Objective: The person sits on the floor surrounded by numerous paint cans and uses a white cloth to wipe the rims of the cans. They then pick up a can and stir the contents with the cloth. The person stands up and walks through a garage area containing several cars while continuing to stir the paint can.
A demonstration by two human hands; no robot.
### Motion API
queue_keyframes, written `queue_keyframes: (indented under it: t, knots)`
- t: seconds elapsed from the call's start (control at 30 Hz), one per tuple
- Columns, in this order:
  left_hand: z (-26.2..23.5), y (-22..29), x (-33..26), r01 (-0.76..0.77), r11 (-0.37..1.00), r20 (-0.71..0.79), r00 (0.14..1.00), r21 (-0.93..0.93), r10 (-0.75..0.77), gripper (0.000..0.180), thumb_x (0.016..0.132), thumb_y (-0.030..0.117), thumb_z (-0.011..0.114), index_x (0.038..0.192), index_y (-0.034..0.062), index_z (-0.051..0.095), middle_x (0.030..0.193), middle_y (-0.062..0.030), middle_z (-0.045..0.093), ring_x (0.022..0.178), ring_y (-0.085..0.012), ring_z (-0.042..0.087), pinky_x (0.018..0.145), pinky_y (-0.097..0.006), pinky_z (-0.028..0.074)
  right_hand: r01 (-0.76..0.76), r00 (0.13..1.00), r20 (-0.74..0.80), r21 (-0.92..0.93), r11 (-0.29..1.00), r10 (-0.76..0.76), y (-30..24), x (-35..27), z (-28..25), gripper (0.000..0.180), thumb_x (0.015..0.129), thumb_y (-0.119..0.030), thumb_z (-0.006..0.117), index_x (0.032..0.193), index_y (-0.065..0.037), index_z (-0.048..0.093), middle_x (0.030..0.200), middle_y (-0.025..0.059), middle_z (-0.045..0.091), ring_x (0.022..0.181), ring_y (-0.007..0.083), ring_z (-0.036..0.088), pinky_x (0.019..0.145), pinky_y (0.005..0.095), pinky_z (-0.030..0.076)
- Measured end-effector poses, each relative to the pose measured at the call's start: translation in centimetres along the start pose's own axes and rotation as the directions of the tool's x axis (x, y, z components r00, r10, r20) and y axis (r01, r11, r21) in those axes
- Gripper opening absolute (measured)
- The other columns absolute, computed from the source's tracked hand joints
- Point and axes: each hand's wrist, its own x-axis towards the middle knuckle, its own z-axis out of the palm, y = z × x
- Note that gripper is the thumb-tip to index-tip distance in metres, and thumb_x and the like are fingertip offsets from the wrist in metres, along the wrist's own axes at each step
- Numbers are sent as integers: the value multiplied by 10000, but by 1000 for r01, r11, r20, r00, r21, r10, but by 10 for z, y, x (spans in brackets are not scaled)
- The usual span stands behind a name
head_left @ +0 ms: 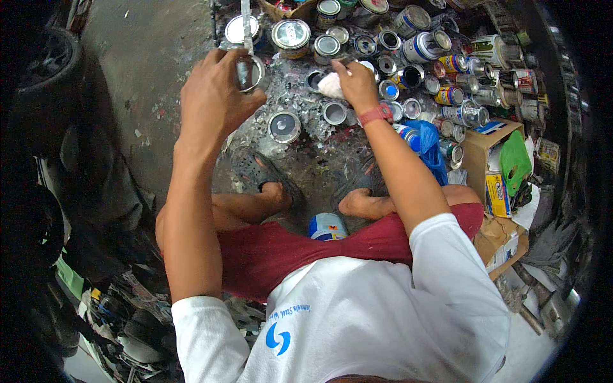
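Observation:
My left hand is closed round a small metal can, its round rim turned toward me. A flat pale strip runs up from the can's far rim; whether it is inside the can or behind it I cannot tell. My right hand, with a red band on the wrist, pinches a crumpled white cloth beside a dark-mouthed open can. Between my hands and nearer my feet stands a can with a dark round top. An open grey-mouthed can is just below the cloth.
Many paint cans crowd the far right, some tipped over. A cardboard box and a blue plastic bag lie to my right. A blue-and-white can sits between my legs. A tyre is at the far left.

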Motion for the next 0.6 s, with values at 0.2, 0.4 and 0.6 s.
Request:
queue_keyframes:
  t: [0.2, 0.4, 0.6]
  knots:
    - [12, -1, 8, -58, 997, -24, 998, -41, 57, 598, 752, 260, 859, 1315, 101, 740, 1209, -152, 721, 1134, -388, 708, 983, -498, 580, -154, 981, -123, -29, 988, 149, 34, -25, -25, 583, 1037, -521, 673, 845, 15, 796, 887, 296, 746, 852, 511, 718, 776, 566, 539]
    - [22, -2, 8, -66, 996, -40, 997, -56, 64, 649, 744, 252, 870, 1359, 99, 734, 1224, -181, 719, 1155, -404, 697, 1025, -499, 566, -127, 980, -126, 216, 968, 157, 31, -42, -33, 513, 1057, -528, 662, 972, -68, 874, 905, 253, 783, 876, 431, 762, 802, 494, 561]
    - [25, -12, 4, -81, 992, -97, 993, -92, 72, 631, 751, 256, 854, 1348, 87, 738, 1248, -209, 711, 1173, -414, 688, 1042, -501, 560, 25, 997, -72, 138, 990, -15, 30, -38, -36, 346, 1051, -396, 701, 1088, -92, 862, 967, 172, 818, 897, 396, 765, 843, 454, 577]
